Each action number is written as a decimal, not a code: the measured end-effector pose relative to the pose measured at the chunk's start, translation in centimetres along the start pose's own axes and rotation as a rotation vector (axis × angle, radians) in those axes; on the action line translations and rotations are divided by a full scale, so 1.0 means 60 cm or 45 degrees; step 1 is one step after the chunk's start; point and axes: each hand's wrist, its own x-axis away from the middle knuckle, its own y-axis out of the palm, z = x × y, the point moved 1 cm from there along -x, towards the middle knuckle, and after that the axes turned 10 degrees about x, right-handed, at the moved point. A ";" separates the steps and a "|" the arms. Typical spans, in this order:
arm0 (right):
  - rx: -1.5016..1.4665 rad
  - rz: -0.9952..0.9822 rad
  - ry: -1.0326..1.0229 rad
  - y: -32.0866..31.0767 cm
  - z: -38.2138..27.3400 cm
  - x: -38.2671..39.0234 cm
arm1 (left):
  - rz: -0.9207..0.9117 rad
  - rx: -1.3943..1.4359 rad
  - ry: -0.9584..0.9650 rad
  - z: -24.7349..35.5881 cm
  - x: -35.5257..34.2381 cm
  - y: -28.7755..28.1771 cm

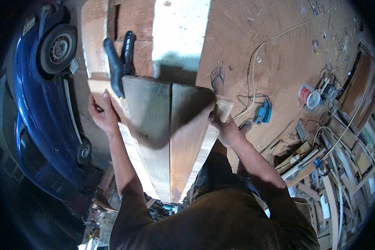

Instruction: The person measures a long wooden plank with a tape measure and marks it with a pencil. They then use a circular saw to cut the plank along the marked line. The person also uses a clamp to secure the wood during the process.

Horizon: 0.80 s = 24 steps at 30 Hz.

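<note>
Two long planks lie side by side in front of me, a greyish one point(148, 104) on the left and a reddish-brown one point(186, 154) on the right. Pale wood sticks out past both sides near their far end; whether it is one crosspiece is hidden. My left hand point(104, 113) is closed on the left pale wood end point(96, 86), thumb on top. On the other side, my right hand point(227, 130) grips the right pale wood end point(224, 107). A dark spring clamp point(117, 68) sits at the planks' far left corner, beyond my left hand.
Beyond the planks are a white board point(181, 31) and a light wooden board point(95, 37). A blue car point(41, 137) stands at left. On the dirt floor at right are a teal power tool point(262, 112), a cable point(254, 71), a white bucket point(310, 98) and piled timber point(335, 196).
</note>
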 end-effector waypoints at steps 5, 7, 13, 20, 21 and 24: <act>-0.053 0.142 0.074 0.008 -0.013 0.005 | 0.071 -0.207 0.073 -0.001 0.002 -0.005; 0.045 0.117 0.025 -0.016 0.009 -0.010 | 0.070 -0.242 0.115 0.014 0.000 0.001; -0.182 -0.264 0.127 -0.020 0.006 -0.030 | 0.027 -0.041 0.164 -0.004 0.017 -0.036; 0.493 -0.105 -0.107 -0.055 0.024 0.076 | 0.219 0.357 0.170 0.134 0.379 -0.207; 0.519 -0.113 -0.110 -0.087 0.027 0.098 | 0.129 0.327 0.214 0.149 0.467 -0.241; 0.570 -0.007 0.020 -0.166 0.081 0.199 | 0.051 0.572 -0.063 0.163 0.756 -0.337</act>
